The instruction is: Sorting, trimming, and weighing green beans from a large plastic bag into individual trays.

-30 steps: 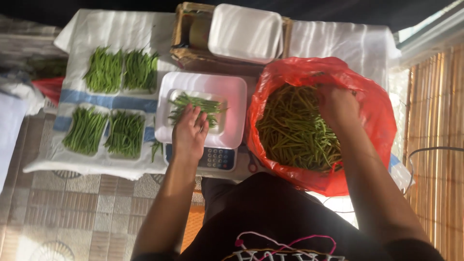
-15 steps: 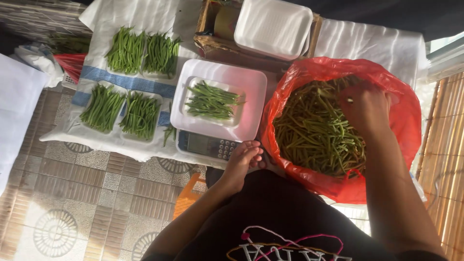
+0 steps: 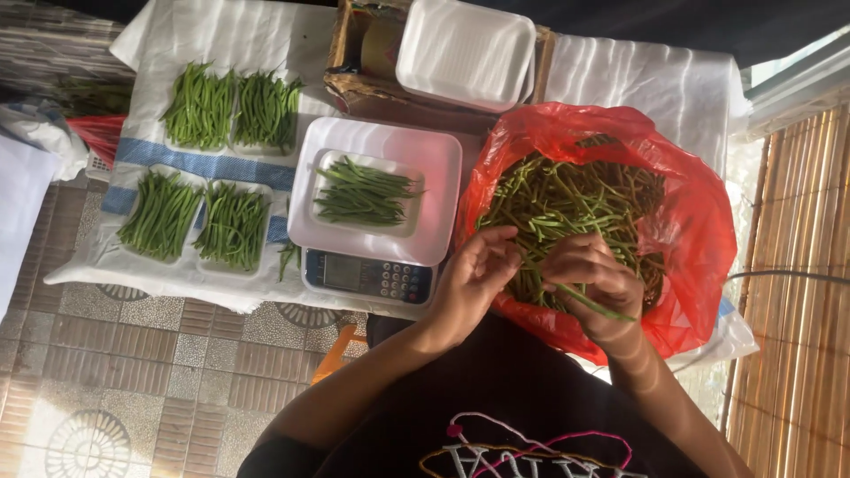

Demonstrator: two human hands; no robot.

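Both grips pinch green beans (image 3: pixel 567 199) over white-clothed table (image 3: pixel 637 80).

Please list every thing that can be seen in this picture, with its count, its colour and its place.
bean pile: one, green, in the red bag
red bag: one, red plastic, right on the table
scale: one, white, table middle, near edge
tray on scale: one, white, some beans in it
filled trays: four, white, green beans, left on the cloth
empty trays: a stack, white, on the cardboard box
cardboard box: one, brown, far edge
cloth: one, white with blue stripe
left hand: at the bag rim, on beans
right hand: in the bag, holding beans
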